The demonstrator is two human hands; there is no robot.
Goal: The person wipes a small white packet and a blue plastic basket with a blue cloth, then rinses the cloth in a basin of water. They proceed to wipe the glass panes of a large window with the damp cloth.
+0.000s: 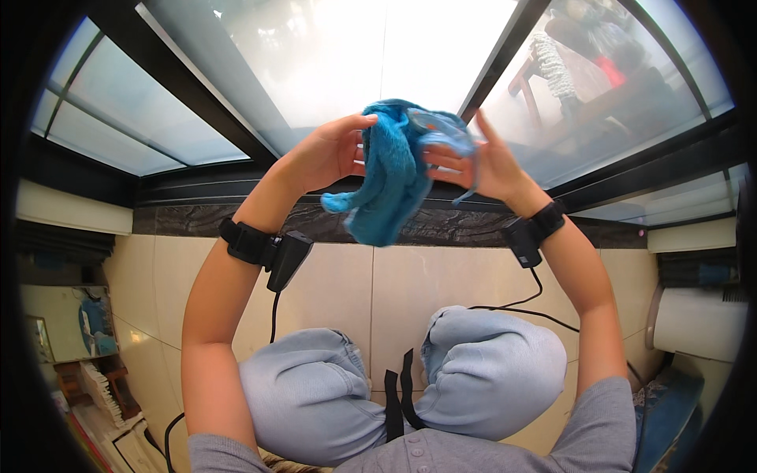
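A rumpled blue cloth (387, 171), fuzzy on its outside, hangs in front of a glass panel (331, 71) with a black frame. My left hand (331, 151) grips its upper left edge, with the thumb on the near side and the fingers partly hidden behind the fabric. A lighter blue part of the cloth, with small orange marks, looks blurred beside my right hand (488, 159). That hand has its thumb raised and its fingers spread against or behind the cloth; the exact contact is unclear. The cloth's lower end dangles above a dark stone sill.
Dark marbled stone (236, 222) runs along the frame's base. Beige floor tiles (319, 272) lie below, between my bent knees. Black devices (290, 260) are strapped to both forearms, with cables trailing down. Furniture with white fringed fabric (553, 65) shows in the right glass.
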